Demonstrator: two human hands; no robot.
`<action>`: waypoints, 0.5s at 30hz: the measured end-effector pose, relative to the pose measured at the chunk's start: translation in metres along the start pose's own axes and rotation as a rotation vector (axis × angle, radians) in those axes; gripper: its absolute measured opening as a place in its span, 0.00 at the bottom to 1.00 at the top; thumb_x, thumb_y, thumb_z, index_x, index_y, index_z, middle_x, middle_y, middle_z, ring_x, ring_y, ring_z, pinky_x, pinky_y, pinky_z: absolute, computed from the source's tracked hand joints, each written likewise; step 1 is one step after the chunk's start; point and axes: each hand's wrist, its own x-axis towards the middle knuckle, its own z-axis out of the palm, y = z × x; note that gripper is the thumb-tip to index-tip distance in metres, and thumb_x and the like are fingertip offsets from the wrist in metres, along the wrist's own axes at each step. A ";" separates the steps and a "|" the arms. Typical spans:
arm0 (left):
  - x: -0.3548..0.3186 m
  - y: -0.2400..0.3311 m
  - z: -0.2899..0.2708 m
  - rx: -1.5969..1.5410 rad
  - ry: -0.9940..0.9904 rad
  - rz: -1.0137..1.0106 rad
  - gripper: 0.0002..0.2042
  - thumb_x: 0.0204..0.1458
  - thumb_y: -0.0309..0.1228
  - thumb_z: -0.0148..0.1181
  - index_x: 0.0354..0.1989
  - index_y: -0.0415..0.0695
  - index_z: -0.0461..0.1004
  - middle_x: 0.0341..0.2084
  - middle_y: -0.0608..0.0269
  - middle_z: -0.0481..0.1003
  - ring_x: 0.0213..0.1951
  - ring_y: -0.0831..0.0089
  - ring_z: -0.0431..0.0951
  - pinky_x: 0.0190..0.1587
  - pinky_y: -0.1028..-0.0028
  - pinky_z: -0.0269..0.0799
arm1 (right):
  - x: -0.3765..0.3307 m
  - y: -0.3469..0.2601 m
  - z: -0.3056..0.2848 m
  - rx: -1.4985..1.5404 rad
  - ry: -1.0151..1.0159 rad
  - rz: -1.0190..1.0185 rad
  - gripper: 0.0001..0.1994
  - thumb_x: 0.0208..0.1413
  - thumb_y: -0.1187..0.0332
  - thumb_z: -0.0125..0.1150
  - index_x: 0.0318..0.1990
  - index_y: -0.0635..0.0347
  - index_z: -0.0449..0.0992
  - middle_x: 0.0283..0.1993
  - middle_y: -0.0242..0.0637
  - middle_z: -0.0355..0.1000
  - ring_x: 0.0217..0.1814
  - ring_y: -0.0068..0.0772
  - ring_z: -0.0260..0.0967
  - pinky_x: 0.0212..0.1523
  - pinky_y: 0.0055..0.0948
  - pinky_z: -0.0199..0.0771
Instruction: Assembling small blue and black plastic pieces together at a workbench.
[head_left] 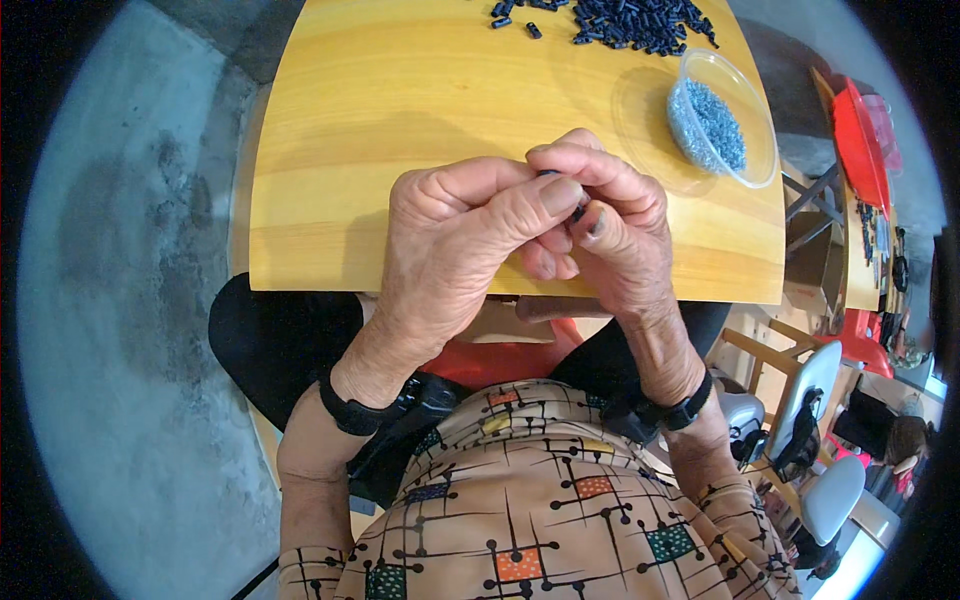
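Printed fabric [520, 500] drapes us; our left hand [445, 225] and right hand [630, 225] pinch a small dark piece [578, 214] over the wood-grained desk [340, 120], a round clear tub [757, 172] far right.

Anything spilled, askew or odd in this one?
Slightly: a few black pieces lie apart, left of the main heap on the table. Nothing looks spilled. The small piece between left hand and right hand is mostly hidden.

My feed shows a yellow table [450, 90], navy pieces [640, 24] at one o'clock, pale-blue beads [712, 128] at two. At six, I see a beige, square-patterned shirt [535, 485].
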 end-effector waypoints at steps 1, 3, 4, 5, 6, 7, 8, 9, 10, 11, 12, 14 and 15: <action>0.000 -0.001 0.001 -0.036 0.009 0.026 0.11 0.51 0.33 0.58 0.28 0.36 0.75 0.16 0.62 0.72 0.17 0.76 0.70 0.21 0.81 0.67 | -0.001 0.001 0.003 0.074 0.025 0.028 0.18 0.50 0.68 0.60 0.47 0.69 0.71 0.33 0.33 0.64 0.25 0.26 0.68 0.26 0.20 0.68; 0.000 0.000 0.000 -0.051 0.014 0.022 0.10 0.51 0.32 0.58 0.28 0.36 0.75 0.16 0.61 0.73 0.18 0.77 0.72 0.22 0.82 0.69 | -0.001 0.002 0.008 0.149 0.052 0.056 0.18 0.51 0.68 0.59 0.47 0.69 0.71 0.33 0.33 0.64 0.25 0.26 0.68 0.25 0.19 0.68; 0.000 0.000 0.000 -0.064 0.019 0.020 0.09 0.50 0.30 0.59 0.27 0.35 0.76 0.16 0.61 0.74 0.19 0.78 0.74 0.23 0.83 0.70 | -0.001 0.002 0.010 0.131 0.087 0.043 0.17 0.52 0.67 0.58 0.46 0.69 0.71 0.33 0.33 0.64 0.25 0.25 0.67 0.24 0.18 0.66; 0.001 -0.001 0.001 -0.064 0.018 0.019 0.09 0.50 0.30 0.59 0.27 0.35 0.76 0.16 0.61 0.74 0.19 0.78 0.74 0.23 0.83 0.70 | -0.001 0.002 0.011 0.112 0.123 0.031 0.16 0.52 0.67 0.57 0.46 0.69 0.71 0.33 0.33 0.64 0.25 0.23 0.66 0.24 0.16 0.64; 0.002 -0.003 0.001 -0.084 0.033 -0.001 0.09 0.50 0.30 0.59 0.28 0.35 0.76 0.16 0.60 0.74 0.19 0.77 0.74 0.23 0.82 0.70 | -0.002 0.004 0.009 0.111 0.125 0.029 0.16 0.52 0.67 0.57 0.46 0.69 0.71 0.33 0.33 0.64 0.25 0.23 0.66 0.24 0.16 0.64; 0.003 -0.004 0.002 -0.105 0.048 -0.021 0.09 0.51 0.30 0.58 0.28 0.35 0.76 0.17 0.60 0.74 0.19 0.77 0.74 0.23 0.81 0.70 | -0.005 0.008 0.006 0.150 0.140 0.055 0.17 0.53 0.66 0.57 0.47 0.68 0.71 0.33 0.32 0.65 0.24 0.22 0.65 0.23 0.16 0.63; 0.004 -0.005 0.002 -0.105 0.045 -0.022 0.09 0.51 0.30 0.58 0.28 0.35 0.76 0.17 0.60 0.74 0.19 0.77 0.74 0.23 0.81 0.70 | -0.006 0.009 0.004 0.188 0.155 0.080 0.17 0.53 0.65 0.56 0.47 0.67 0.71 0.32 0.32 0.66 0.24 0.21 0.63 0.23 0.15 0.61; 0.003 -0.006 0.001 -0.136 0.046 -0.037 0.10 0.51 0.31 0.58 0.28 0.35 0.75 0.17 0.60 0.74 0.19 0.76 0.74 0.24 0.81 0.70 | -0.006 0.009 0.004 0.189 0.156 0.080 0.17 0.53 0.65 0.56 0.47 0.67 0.71 0.32 0.32 0.66 0.24 0.21 0.63 0.23 0.15 0.61; 0.002 -0.006 0.000 -0.167 0.047 -0.053 0.10 0.52 0.32 0.58 0.27 0.35 0.75 0.17 0.60 0.74 0.19 0.76 0.74 0.24 0.81 0.71 | -0.005 0.007 0.006 0.206 0.157 0.112 0.17 0.54 0.64 0.56 0.48 0.66 0.71 0.32 0.31 0.66 0.25 0.20 0.62 0.23 0.15 0.59; 0.002 -0.005 -0.001 -0.166 0.047 -0.054 0.10 0.52 0.32 0.58 0.27 0.35 0.75 0.17 0.60 0.74 0.19 0.76 0.74 0.24 0.81 0.71 | -0.004 0.007 0.007 0.223 0.158 0.145 0.18 0.54 0.63 0.55 0.49 0.66 0.70 0.31 0.31 0.67 0.25 0.20 0.61 0.23 0.15 0.58; 0.003 -0.004 -0.001 -0.168 0.041 -0.054 0.11 0.52 0.33 0.57 0.27 0.35 0.75 0.18 0.60 0.74 0.19 0.76 0.74 0.25 0.80 0.71 | -0.005 0.006 0.006 0.221 0.158 0.144 0.18 0.54 0.63 0.55 0.49 0.66 0.70 0.31 0.31 0.67 0.25 0.20 0.61 0.23 0.15 0.58; 0.004 -0.002 0.001 -0.170 0.035 -0.053 0.12 0.52 0.34 0.57 0.27 0.35 0.75 0.18 0.60 0.74 0.20 0.75 0.74 0.25 0.80 0.72 | -0.006 0.005 0.002 0.335 0.092 0.174 0.20 0.54 0.61 0.56 0.50 0.65 0.69 0.31 0.31 0.68 0.25 0.19 0.61 0.23 0.15 0.57; 0.003 -0.001 0.002 -0.133 0.034 -0.045 0.13 0.53 0.34 0.56 0.27 0.35 0.75 0.18 0.60 0.74 0.20 0.76 0.74 0.26 0.80 0.72 | -0.007 0.006 0.002 0.334 0.092 0.173 0.20 0.54 0.61 0.56 0.50 0.65 0.69 0.31 0.31 0.68 0.25 0.19 0.61 0.23 0.15 0.57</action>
